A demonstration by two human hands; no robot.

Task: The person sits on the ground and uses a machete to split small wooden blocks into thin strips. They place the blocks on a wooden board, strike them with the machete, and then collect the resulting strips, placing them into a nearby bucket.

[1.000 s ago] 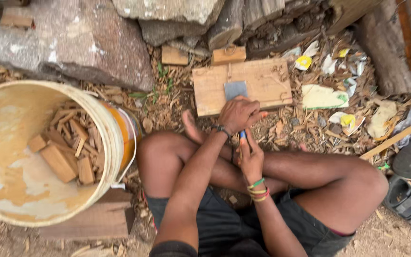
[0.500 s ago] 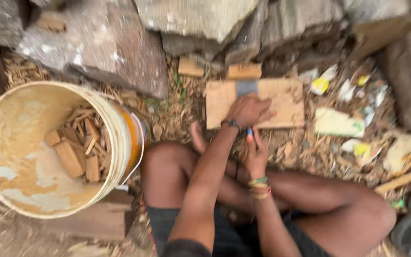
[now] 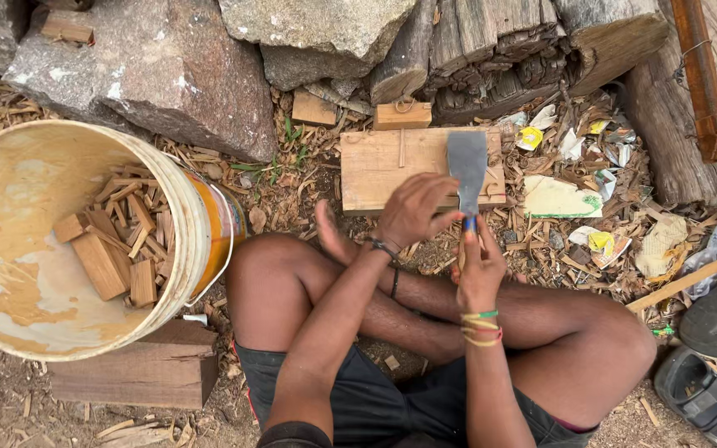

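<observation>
The right hand (image 3: 480, 270) has its fingers wrapped around the handle of a flat steel scraper (image 3: 467, 163) whose blade rises above them over a wooden board (image 3: 383, 166), while the left hand's (image 3: 412, 211) curled fingers touch the blade's lower edge.

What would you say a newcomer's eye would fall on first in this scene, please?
Probably the flat metal blade with a blue handle, held upright by the right hand over the wooden board, with the left hand beside it. Next, the big yellowish bucket of wood offcuts at left. Rough stones line the top.
</observation>
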